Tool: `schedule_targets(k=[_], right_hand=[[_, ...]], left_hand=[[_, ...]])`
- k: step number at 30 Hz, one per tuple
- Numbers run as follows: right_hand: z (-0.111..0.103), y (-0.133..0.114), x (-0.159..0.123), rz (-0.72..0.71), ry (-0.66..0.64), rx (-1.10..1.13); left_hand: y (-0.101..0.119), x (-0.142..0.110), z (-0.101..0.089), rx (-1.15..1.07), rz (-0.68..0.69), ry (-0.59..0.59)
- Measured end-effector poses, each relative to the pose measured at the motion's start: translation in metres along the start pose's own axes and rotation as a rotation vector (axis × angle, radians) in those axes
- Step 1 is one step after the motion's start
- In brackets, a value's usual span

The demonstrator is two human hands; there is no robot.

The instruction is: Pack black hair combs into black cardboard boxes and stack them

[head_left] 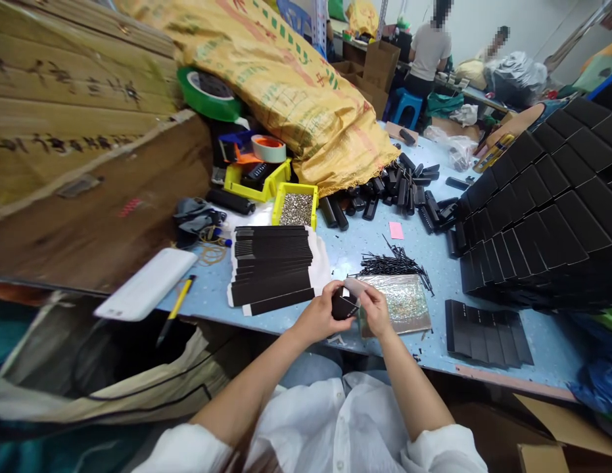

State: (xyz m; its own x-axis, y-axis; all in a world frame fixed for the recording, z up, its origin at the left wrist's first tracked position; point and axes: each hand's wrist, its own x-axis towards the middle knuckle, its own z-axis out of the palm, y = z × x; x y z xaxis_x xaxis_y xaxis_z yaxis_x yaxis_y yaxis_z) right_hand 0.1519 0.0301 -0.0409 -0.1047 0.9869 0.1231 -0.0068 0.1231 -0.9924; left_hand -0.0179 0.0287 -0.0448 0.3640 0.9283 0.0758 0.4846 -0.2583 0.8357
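My left hand [319,314] is wrapped round a small black cardboard box [343,307] near the table's front edge. With thumb and fingers, my right hand [377,313] pinches a pale flap [353,286] at the box's upper end. What lies inside the box is hidden. Just right of the hands lies a shiny, bubbly-looking clear pad [404,303]. A heap of thin black strips [392,265] sits behind it. To the left, flattened black cartons [271,266] lie in an overlapping stack.
A wall of black boxes [552,203] rises at right, with a row of black boxes [488,334] before it. Black handheld devices [404,190] lie piled behind. A yellow bin [294,190] holds small metal parts. A white power bank-like slab [145,284] lies left.
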Motion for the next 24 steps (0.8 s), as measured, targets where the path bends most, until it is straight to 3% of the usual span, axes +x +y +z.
schedule_targets(k=[3, 8, 12, 17, 21, 24], right_hand=[[0.001, -0.004, 0.0, -0.059, -0.015, -0.023], [-0.015, 0.002, 0.013, 0.174, 0.214, 0.03], [-0.014, 0.008, 0.011, 0.202, 0.15, 0.073], [-0.003, -0.006, -0.001, -0.009, -0.044, -0.051], [-0.003, -0.013, -0.004, -0.012, -0.004, -0.08], [0.0, -0.013, -0.01, -0.121, -0.042, -0.185]], left_hand=[[0.002, 0.0, 0.002, -0.006, -0.057, -0.016], [0.007, 0.001, 0.003, 0.039, 0.093, -0.069], [0.01, 0.003, 0.003, 0.078, 0.098, -0.055], [0.014, 0.004, 0.004, 0.036, -0.029, -0.066], [0.016, 0.006, 0.0, 0.024, -0.061, -0.077], [0.017, 0.009, -0.002, -0.047, -0.086, -0.1]])
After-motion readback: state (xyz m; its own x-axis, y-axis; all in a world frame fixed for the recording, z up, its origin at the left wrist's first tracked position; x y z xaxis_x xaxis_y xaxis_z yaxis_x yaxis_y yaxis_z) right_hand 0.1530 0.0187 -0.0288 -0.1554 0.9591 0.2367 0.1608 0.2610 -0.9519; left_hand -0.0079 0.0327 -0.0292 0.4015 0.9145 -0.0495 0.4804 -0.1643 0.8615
